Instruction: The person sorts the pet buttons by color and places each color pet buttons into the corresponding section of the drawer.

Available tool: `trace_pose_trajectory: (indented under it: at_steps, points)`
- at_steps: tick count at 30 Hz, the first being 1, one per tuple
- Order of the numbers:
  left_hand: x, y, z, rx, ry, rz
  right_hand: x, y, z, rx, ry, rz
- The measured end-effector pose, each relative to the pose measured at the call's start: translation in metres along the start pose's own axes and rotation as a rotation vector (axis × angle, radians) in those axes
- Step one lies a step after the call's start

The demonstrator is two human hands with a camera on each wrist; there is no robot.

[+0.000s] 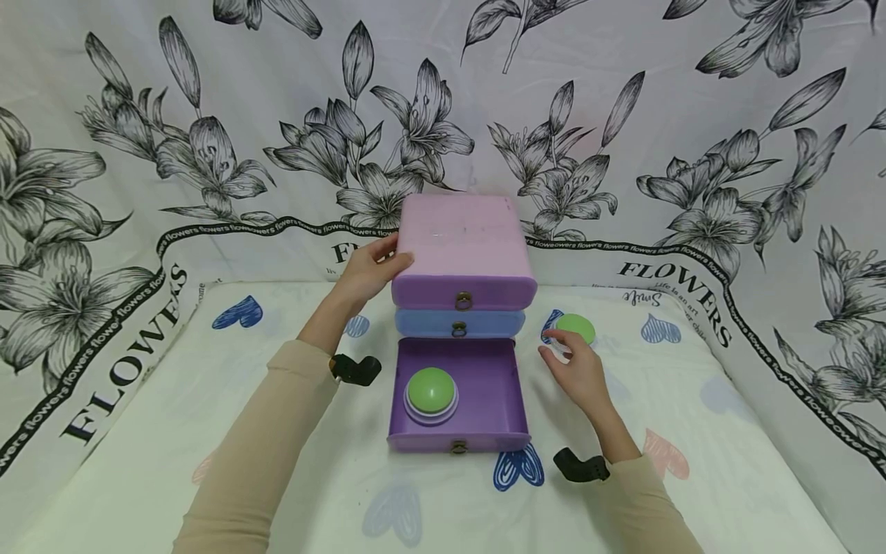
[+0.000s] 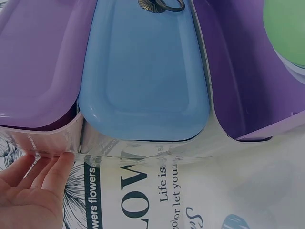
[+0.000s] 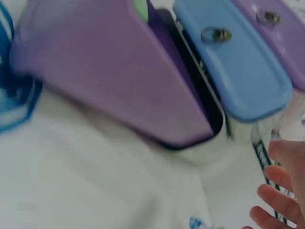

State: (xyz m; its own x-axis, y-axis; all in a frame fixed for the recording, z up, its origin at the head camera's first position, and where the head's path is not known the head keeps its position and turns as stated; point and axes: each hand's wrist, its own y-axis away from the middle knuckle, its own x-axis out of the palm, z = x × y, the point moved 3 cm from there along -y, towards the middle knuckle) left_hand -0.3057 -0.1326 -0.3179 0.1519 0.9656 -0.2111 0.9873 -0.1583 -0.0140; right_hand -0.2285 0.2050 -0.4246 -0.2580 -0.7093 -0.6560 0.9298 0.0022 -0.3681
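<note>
A small three-drawer chest stands upright, with a pink top (image 1: 464,231), a closed purple top drawer (image 1: 429,293) and a closed blue middle drawer (image 2: 143,71). Its purple bottom drawer (image 1: 487,392) is pulled out and holds a green-domed round button with a white base (image 1: 431,391). My left hand (image 1: 370,269) rests against the chest's upper left side, fingers fairly straight on the pink wall in the left wrist view. On the right, a second green button (image 1: 576,328) lies on the sheet. Beside it my right hand (image 1: 580,373) hovers, fingers loosely bent and holding nothing.
A white sheet with printed hearts (image 1: 318,492) covers the surface. Behind the chest hangs a flower-printed cloth (image 1: 311,69). Black wrist devices (image 1: 356,371) are worn on both arms.
</note>
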Motion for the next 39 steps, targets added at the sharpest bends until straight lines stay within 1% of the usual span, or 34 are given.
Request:
trace_pose_trajectory:
  at_steps: [6, 11, 16, 19, 21, 26, 30, 35, 39]
  points:
    - [0.0, 0.001, 0.0, 0.005, -0.001, 0.0, -0.006, -0.008, -0.023, 0.069, 0.028, -0.05]
    - [0.0, 0.001, 0.0, 0.007, 0.005, 0.002, -0.006, -0.012, -0.041, 0.129, 0.05, -0.027]
    - [0.0, 0.001, 0.001, -0.005, 0.01, 0.006, -0.005, -0.018, -0.054, 0.16, 0.059, -0.015]
    - [-0.001, 0.002, -0.002, -0.016, 0.026, 0.007, -0.005, -0.022, -0.06, 0.176, 0.07, -0.007]
    - [0.0, 0.006, -0.007, -0.019, 0.032, 0.015, -0.005, -0.025, -0.064, 0.201, 0.078, 0.002]
    - [0.003, 0.015, -0.019, -0.018, 0.026, 0.028, -0.004, -0.031, -0.073, 0.286, 0.105, 0.049]
    - [0.003, 0.017, -0.022, -0.019, 0.018, 0.026, -0.005, -0.034, -0.077, 0.334, 0.115, 0.11]
    - [0.002, 0.014, -0.018, -0.014, 0.025, 0.026, -0.004, -0.037, -0.081, 0.386, 0.103, 0.175]
    - [0.001, 0.007, -0.009, -0.006, 0.03, 0.014, -0.002, -0.038, -0.083, 0.408, 0.111, 0.201]
